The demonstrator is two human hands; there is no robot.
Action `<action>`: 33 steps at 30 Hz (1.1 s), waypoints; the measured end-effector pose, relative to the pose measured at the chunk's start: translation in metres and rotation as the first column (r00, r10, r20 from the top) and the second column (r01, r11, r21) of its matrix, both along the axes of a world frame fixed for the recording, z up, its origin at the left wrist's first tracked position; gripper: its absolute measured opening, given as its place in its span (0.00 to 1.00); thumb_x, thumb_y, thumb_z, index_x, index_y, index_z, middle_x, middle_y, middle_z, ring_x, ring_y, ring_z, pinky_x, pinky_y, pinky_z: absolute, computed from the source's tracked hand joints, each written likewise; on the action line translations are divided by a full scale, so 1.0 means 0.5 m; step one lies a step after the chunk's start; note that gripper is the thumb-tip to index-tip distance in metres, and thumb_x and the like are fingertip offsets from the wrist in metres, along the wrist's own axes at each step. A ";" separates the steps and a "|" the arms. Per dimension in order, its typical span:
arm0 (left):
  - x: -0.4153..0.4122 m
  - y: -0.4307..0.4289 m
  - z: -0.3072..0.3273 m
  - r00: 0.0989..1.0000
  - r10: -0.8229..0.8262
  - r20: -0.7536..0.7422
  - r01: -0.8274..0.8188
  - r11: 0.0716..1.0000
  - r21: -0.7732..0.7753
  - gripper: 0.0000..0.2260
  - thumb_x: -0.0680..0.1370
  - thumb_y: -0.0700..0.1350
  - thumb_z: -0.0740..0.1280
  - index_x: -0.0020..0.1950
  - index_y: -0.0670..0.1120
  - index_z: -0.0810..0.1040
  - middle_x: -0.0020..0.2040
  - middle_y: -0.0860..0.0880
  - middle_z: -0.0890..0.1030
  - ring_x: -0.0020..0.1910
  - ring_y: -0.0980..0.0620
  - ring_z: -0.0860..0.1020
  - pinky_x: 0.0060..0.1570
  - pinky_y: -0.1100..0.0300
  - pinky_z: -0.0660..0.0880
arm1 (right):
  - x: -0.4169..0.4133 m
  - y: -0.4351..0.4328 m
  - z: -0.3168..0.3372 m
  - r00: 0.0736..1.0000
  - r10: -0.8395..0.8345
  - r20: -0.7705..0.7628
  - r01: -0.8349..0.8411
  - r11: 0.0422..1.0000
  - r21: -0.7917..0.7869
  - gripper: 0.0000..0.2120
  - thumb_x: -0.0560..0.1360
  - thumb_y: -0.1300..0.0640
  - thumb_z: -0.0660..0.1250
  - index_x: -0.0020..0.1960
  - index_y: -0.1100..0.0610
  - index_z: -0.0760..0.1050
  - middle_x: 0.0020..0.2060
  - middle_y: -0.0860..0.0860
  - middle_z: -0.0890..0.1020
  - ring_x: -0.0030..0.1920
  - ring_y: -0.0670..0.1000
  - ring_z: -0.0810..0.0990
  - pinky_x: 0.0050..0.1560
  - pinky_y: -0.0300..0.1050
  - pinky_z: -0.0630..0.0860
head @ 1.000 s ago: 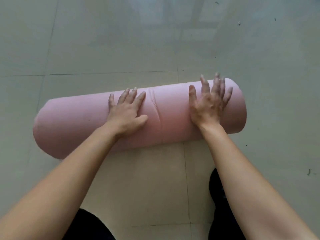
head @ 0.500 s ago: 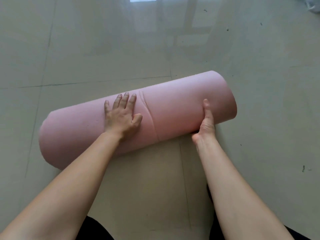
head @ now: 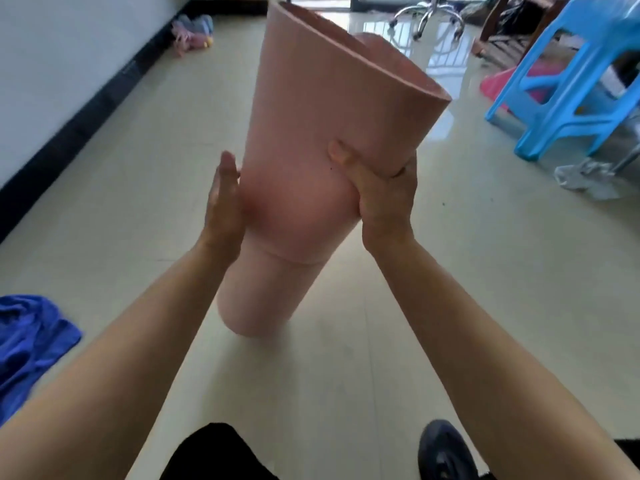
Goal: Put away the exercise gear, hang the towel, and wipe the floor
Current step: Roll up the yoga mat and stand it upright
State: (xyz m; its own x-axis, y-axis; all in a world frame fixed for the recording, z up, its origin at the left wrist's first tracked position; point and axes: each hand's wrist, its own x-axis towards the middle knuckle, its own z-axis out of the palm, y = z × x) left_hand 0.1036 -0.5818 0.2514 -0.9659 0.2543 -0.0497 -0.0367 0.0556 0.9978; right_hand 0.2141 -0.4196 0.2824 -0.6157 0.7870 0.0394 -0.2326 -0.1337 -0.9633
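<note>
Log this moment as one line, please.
mat: rolled, near upright | right hand: grips mat | left hand: flat against mat | blue towel: on floor

A glossy floor (head: 485, 271) of pale beige tiles fills most of the frame and runs to the far end of the room, where daylight glares off it near the top centre. A white wall (head: 69, 64) with a black skirting board (head: 86, 126) runs along the upper left, with small soft toys (head: 192, 31) on the floor beside it. A bright blue plastic stool (head: 571, 81) stands at the upper right, a flat pink object (head: 498, 83) just behind it. The chrome base of a swivel chair (head: 427, 13) and some dark wooden furniture (head: 498, 26) sit along the top edge.
</note>
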 end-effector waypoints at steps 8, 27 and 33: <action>0.004 -0.016 0.258 0.975 -0.220 -0.010 0.219 0.973 -0.067 0.29 0.76 0.73 0.51 0.62 0.59 0.80 0.57 0.56 0.84 0.56 0.57 0.81 0.56 0.51 0.73 | 0.058 -0.023 0.114 0.858 0.475 0.193 -0.501 0.858 0.116 0.20 0.79 0.34 0.57 0.67 0.41 0.69 0.50 0.22 0.77 0.49 0.21 0.73 0.49 0.19 0.68; -0.068 0.044 0.294 0.975 0.031 0.219 0.096 0.833 -0.544 0.23 0.66 0.37 0.62 0.58 0.56 0.73 0.48 0.43 0.83 0.43 0.40 0.83 0.38 0.37 0.82 | -0.128 0.126 0.232 0.478 0.410 0.777 -0.664 0.747 0.014 0.24 0.72 0.39 0.63 0.66 0.46 0.70 0.51 0.53 0.80 0.46 0.57 0.83 0.33 0.57 0.84; 0.102 0.046 0.362 0.939 0.104 0.327 0.116 0.802 -0.587 0.35 0.66 0.35 0.58 0.70 0.60 0.67 0.52 0.50 0.81 0.51 0.45 0.80 0.44 0.53 0.82 | -0.013 0.108 0.281 0.482 0.408 0.775 -0.638 0.770 -0.009 0.24 0.75 0.31 0.61 0.68 0.36 0.68 0.50 0.52 0.82 0.45 0.59 0.85 0.33 0.55 0.84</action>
State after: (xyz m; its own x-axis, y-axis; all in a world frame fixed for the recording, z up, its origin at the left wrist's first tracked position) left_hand 0.1545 -0.5589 0.4323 -0.8617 0.0742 -0.5019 -0.3505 0.6282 0.6947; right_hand 0.2078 -0.3655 0.4229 -0.8225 0.3356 -0.4592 0.5516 0.2742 -0.7877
